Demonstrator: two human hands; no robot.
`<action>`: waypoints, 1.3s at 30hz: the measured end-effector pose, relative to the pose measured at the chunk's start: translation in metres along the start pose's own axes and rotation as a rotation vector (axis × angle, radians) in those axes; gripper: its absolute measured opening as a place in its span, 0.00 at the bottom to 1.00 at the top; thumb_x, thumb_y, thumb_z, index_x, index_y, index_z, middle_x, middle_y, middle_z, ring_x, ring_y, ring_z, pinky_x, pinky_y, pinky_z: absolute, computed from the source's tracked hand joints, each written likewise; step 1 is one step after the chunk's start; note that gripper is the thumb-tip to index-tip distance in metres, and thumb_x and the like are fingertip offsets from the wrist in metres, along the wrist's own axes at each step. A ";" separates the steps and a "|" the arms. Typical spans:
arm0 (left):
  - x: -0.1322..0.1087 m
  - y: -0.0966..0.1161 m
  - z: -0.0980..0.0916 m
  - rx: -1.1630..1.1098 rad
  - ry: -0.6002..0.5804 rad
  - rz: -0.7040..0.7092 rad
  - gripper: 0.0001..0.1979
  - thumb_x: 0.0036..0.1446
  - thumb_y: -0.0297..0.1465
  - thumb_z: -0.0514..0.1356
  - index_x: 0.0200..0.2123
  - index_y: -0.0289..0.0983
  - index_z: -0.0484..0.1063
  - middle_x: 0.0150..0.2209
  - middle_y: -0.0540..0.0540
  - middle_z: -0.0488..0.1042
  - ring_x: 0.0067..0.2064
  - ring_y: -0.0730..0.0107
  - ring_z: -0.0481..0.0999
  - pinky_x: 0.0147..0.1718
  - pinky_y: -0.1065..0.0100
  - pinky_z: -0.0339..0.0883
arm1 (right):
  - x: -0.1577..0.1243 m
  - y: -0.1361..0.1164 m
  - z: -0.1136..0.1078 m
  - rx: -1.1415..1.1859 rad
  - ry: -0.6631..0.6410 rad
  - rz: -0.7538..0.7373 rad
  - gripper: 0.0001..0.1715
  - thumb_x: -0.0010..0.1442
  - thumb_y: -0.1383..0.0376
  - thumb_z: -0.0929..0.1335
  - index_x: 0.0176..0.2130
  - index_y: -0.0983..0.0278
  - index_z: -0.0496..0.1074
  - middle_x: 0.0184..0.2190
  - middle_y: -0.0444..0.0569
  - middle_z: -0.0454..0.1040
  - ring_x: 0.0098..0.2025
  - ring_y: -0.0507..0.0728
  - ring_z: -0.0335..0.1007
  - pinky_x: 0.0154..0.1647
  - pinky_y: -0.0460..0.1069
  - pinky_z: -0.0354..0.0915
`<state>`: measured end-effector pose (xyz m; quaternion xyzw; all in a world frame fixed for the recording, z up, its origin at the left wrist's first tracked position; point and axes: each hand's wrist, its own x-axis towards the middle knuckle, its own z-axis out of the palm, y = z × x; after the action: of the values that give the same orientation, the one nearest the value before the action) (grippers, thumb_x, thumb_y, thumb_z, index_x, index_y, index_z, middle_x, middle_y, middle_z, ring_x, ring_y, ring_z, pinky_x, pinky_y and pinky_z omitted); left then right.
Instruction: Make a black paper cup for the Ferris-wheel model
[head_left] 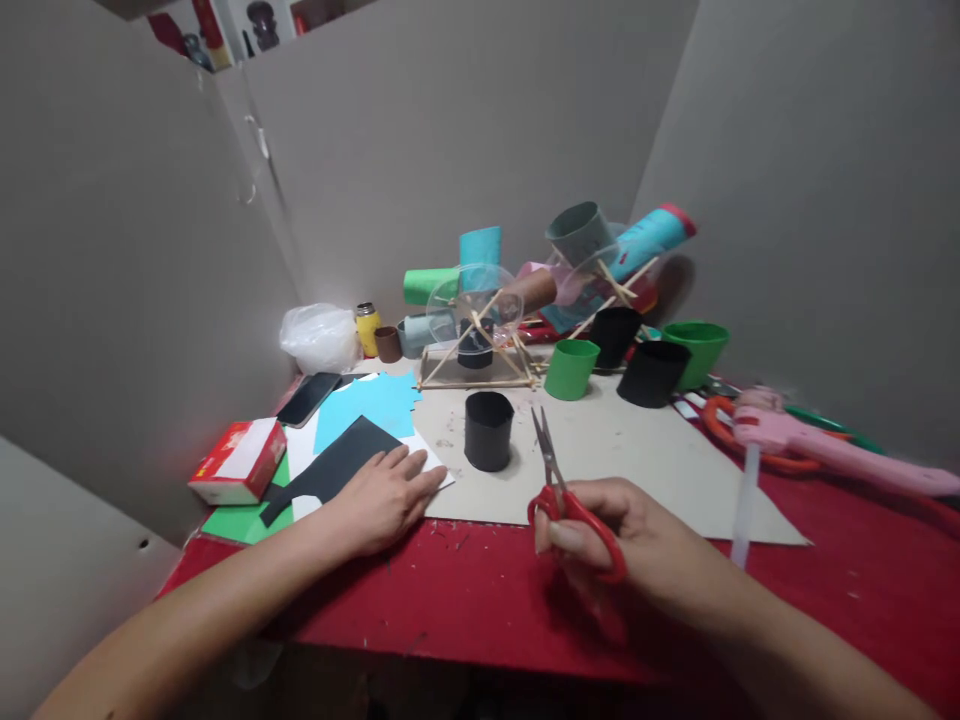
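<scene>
My right hand is closed round the red handles of a pair of scissors, whose blades point up and away, shut or nearly so. My left hand lies flat with fingers stretched out on a black paper sheet atop white, blue and green sheets. A black paper cup stands upright between the hands on a beige cardboard sheet, just beyond the scissor tips.
A stick-and-paper-cup wheel model stands at the back, with green and black cups beside it. A pink glue gun lies at right. A red box, a phone and a plastic bag sit at left. Grey walls enclose the red table.
</scene>
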<state>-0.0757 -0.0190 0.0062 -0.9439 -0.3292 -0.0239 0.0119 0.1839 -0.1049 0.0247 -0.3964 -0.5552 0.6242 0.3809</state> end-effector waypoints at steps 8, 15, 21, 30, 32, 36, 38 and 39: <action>0.013 -0.001 -0.017 -0.481 0.070 -0.141 0.32 0.63 0.38 0.55 0.68 0.41 0.49 0.66 0.36 0.59 0.64 0.51 0.63 0.61 0.50 0.58 | -0.007 -0.013 -0.043 0.097 0.275 -0.133 0.23 0.55 0.47 0.72 0.27 0.64 0.74 0.12 0.41 0.65 0.13 0.47 0.55 0.13 0.42 0.52; 0.083 0.017 -0.012 -1.097 0.174 -0.178 0.55 0.47 0.39 0.70 0.70 0.42 0.39 0.66 0.32 0.57 0.65 0.44 0.60 0.60 0.45 0.57 | 0.013 -0.039 -0.061 0.180 0.265 -0.246 0.25 0.53 0.46 0.73 0.25 0.65 0.73 0.12 0.40 0.65 0.14 0.46 0.53 0.14 0.41 0.52; 0.110 0.030 0.001 -1.183 0.319 -0.204 0.52 0.43 0.34 0.72 0.67 0.37 0.49 0.56 0.35 0.70 0.59 0.47 0.67 0.59 0.47 0.58 | 0.018 -0.052 -0.083 0.158 0.279 -0.326 0.26 0.49 0.45 0.75 0.25 0.66 0.73 0.11 0.40 0.66 0.14 0.45 0.55 0.14 0.41 0.53; 0.129 0.053 0.001 -1.046 0.478 -0.253 0.32 0.44 0.36 0.71 0.52 0.37 0.66 0.45 0.42 0.75 0.46 0.59 0.73 0.47 0.58 0.67 | 0.029 -0.031 -0.116 0.143 0.390 -0.388 0.27 0.46 0.45 0.76 0.23 0.66 0.73 0.11 0.41 0.66 0.13 0.46 0.56 0.14 0.42 0.53; 0.141 0.057 0.002 -1.038 0.521 -0.262 0.31 0.45 0.36 0.71 0.51 0.37 0.66 0.45 0.42 0.74 0.45 0.59 0.74 0.46 0.58 0.68 | 0.028 -0.031 -0.119 0.134 0.439 -0.423 0.27 0.46 0.45 0.76 0.23 0.66 0.73 0.11 0.41 0.66 0.13 0.47 0.57 0.14 0.43 0.54; 0.168 0.062 0.009 -1.037 0.565 -0.282 0.29 0.46 0.36 0.69 0.50 0.36 0.65 0.46 0.41 0.74 0.46 0.59 0.74 0.47 0.58 0.67 | 0.023 -0.034 -0.122 0.128 0.574 -0.508 0.26 0.47 0.45 0.75 0.23 0.65 0.72 0.12 0.39 0.66 0.13 0.46 0.57 0.15 0.43 0.54; 0.178 0.063 0.013 -1.038 0.581 -0.291 0.29 0.46 0.36 0.69 0.50 0.36 0.64 0.47 0.40 0.74 0.47 0.59 0.74 0.48 0.58 0.66 | 0.023 -0.035 -0.122 0.123 0.618 -0.533 0.26 0.48 0.45 0.74 0.23 0.64 0.71 0.12 0.38 0.65 0.14 0.46 0.56 0.16 0.43 0.54; 0.180 0.064 0.015 -1.037 0.582 -0.292 0.29 0.46 0.36 0.68 0.50 0.36 0.64 0.47 0.40 0.74 0.47 0.58 0.74 0.48 0.58 0.66 | 0.023 -0.034 -0.122 0.118 0.628 -0.538 0.26 0.48 0.44 0.74 0.23 0.64 0.71 0.12 0.38 0.65 0.14 0.46 0.56 0.16 0.43 0.55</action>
<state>0.1057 0.0436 0.0003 -0.7266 -0.3839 -0.4393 -0.3629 0.2882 -0.0330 0.0488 -0.3859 -0.4591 0.3819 0.7032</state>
